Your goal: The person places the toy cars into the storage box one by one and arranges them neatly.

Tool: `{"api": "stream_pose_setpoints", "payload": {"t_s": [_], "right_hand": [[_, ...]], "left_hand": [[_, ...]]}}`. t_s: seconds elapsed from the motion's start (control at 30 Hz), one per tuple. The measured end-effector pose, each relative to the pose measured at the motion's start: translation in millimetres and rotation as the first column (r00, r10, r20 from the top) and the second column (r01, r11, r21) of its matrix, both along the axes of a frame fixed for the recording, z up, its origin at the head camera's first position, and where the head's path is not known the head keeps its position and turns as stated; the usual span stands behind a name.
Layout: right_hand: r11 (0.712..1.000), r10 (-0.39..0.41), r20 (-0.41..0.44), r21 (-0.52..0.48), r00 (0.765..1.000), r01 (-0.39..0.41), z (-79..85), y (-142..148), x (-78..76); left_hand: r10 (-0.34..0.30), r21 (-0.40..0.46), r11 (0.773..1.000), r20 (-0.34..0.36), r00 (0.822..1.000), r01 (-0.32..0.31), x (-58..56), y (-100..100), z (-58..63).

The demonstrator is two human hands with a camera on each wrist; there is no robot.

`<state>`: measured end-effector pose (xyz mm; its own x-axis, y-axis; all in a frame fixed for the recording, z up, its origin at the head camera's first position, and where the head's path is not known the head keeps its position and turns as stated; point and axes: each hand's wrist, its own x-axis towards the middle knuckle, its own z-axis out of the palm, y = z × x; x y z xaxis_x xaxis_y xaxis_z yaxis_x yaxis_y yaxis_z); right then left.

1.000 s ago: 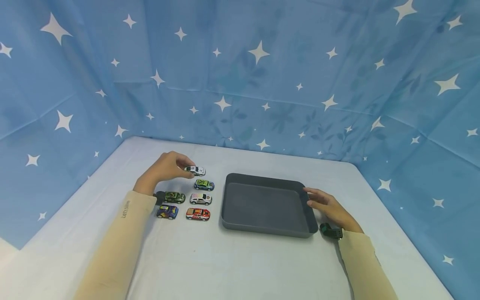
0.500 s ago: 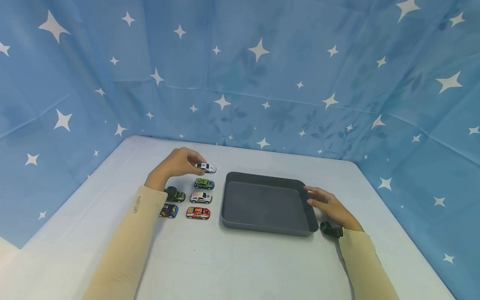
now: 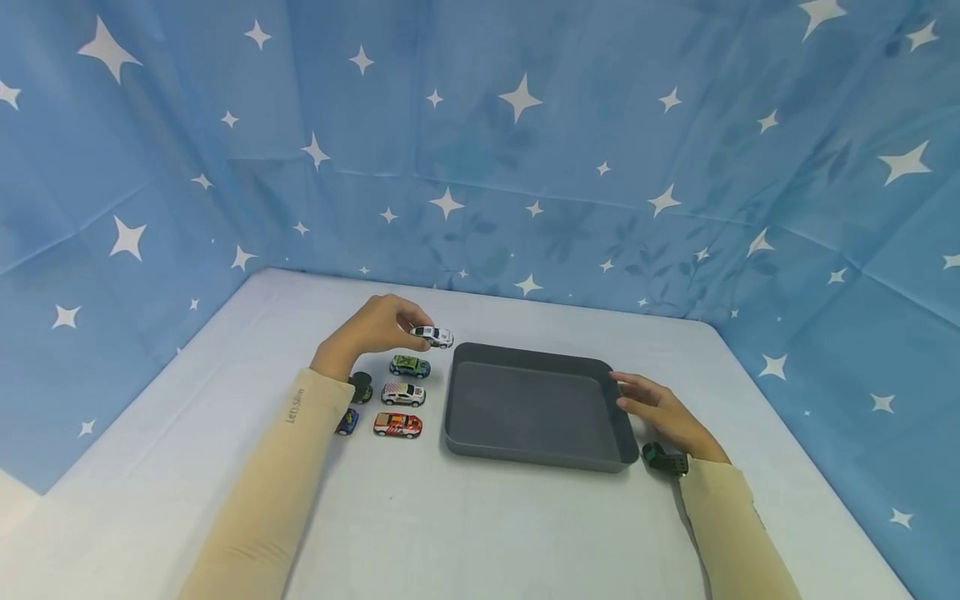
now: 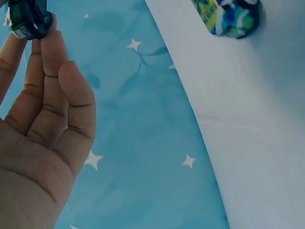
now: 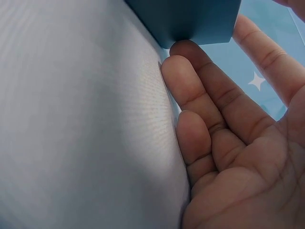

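Observation:
In the head view, my left hand (image 3: pixel 381 325) pinches a white toy car (image 3: pixel 437 336) between thumb and fingers, just off the dark grey tray's (image 3: pixel 525 462) back left corner. The left wrist view shows part of that car (image 4: pixel 29 20) at the fingertips, cut off by the frame. Nearest below the hand is a green and blue toy car (image 3: pixel 409 366). At the tray's right wall, my right hand (image 3: pixel 667 419) rests with loosely bent fingers. Seen from the right wrist, its fingertips (image 5: pixel 183 71) touch or nearly touch the tray's outer side (image 5: pixel 200 24).
Left of the tray stand a white car with a patterned roof (image 3: pixel 403 394) and a red car (image 3: pixel 398 425). A blue car (image 3: pixel 347 422) and a dark green car (image 3: pixel 363 397) are partly hidden by my left arm. A starred blue curtain (image 3: pixel 480 150) borders the white table (image 3: pixel 480 533).
My left hand has carried the white car to the right, from beyond the green and blue car towards the tray's back left corner. The right hand stays at the tray's right wall.

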<state>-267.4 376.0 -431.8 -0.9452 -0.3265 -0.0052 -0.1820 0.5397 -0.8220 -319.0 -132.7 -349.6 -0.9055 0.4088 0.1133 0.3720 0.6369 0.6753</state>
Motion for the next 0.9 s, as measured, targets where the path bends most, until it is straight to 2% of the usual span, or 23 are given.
{"api": "stream_pose_setpoints", "payload": {"t_s": [0.2,0.5,0.73,0.9], "right_hand": [[1.000,0.001,-0.008,0.004,1.000,-0.001,-1.2,0.3,0.8],[1.000,-0.003,-0.010,-0.012,1.000,0.003,-1.5,0.1,0.4],[1.000,-0.003,-0.008,0.003,1.000,0.003,-0.6,-0.7,0.3],[1.000,-0.005,0.001,0.003,1.000,0.005,-0.1,-1.0,-0.2]], "left_hand": [[-0.022,-0.005,1.000,-0.009,1.000,0.022,-1.5,11.6,0.0],[-0.037,0.029,0.999,0.042,0.998,0.035,-3.6,25.5,-1.8],[-0.036,0.004,0.999,0.031,0.999,0.035,-4.4,36.2,0.3],[-0.059,0.022,0.998,0.037,0.998,0.058,-6.3,43.4,0.6]]}}
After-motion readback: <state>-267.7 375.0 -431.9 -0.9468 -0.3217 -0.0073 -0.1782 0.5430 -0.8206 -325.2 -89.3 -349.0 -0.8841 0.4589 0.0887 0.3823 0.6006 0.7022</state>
